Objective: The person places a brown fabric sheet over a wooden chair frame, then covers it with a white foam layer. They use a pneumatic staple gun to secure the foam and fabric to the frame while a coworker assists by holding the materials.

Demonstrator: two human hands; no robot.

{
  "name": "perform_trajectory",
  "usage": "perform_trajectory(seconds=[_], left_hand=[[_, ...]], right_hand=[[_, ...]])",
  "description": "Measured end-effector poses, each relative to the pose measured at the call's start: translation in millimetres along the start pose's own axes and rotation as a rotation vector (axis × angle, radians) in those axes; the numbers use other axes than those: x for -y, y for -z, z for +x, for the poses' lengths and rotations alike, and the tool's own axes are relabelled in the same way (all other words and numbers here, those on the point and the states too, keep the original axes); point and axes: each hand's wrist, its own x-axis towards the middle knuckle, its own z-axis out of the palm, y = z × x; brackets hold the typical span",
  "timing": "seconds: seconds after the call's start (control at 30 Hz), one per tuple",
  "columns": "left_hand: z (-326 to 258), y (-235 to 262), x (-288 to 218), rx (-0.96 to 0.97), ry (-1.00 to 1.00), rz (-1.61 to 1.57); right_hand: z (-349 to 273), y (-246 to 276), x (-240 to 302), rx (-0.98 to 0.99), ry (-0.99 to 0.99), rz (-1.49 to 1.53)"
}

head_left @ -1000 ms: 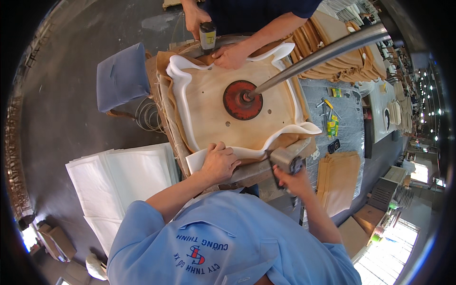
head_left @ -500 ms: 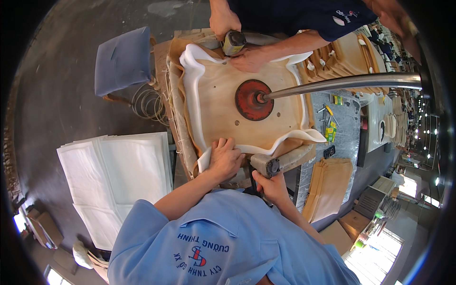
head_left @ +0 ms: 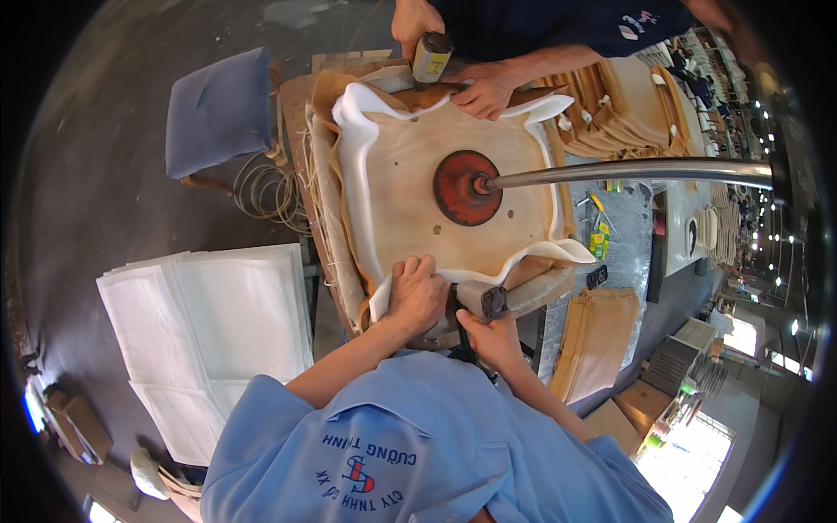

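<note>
While left hand (head_left: pixel 417 295) presses fingers flat on the white foam (head_left: pixel 384 301) at the near edge of the wood seat board (head_left: pixel 410 196), right hand (head_left: pixel 490 336) wraps a staple gun (head_left: pixel 481 301) just beside; foam looks soft, springy, best pinned at the edge

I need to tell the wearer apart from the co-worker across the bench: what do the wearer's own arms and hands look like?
Both forearms are bare below short light blue sleeves. The left hand and right hand wear no gloves.
</note>
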Motion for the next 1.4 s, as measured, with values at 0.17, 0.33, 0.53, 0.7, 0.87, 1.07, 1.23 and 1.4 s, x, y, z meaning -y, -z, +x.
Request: perform_trajectory(seconds=[0.17, 0.33, 0.53, 0.7, 0.87, 1.07, 1.23, 1.4], left_hand=[[0, 0, -2, 0.019, -0.003, 0.016], [6, 12, -8, 0.069, -0.014, 0.07], [34, 13, -62, 0.205, -0.122, -0.255], [64, -55, -86, 0.059, -0.292, 0.057], [82, -73, -93, 0.134, -0.241, 0.121], [85, -88, -89, 0.072, -0.18, 0.072], [88, -95, -91, -0.003, -0.152, -0.002], [88, -92, -93, 0.012, -0.144, -0.034]], right_hand=[[6, -8, -14, -0.094, 0.187, -0.002], [-2, 17, -4, 0.101, -0.027, 0.101], [-31, 62, -72, -0.177, 0.243, 0.661], [-1, 107, -89, -0.185, 0.205, 0.765], [30, 135, -88, -0.107, 0.233, 0.616], [49, 155, -63, 0.026, 0.133, 0.414], [60, 165, -48, 0.056, 0.047, 0.288], [71, 167, -46, 0.073, 0.008, 0.238]])
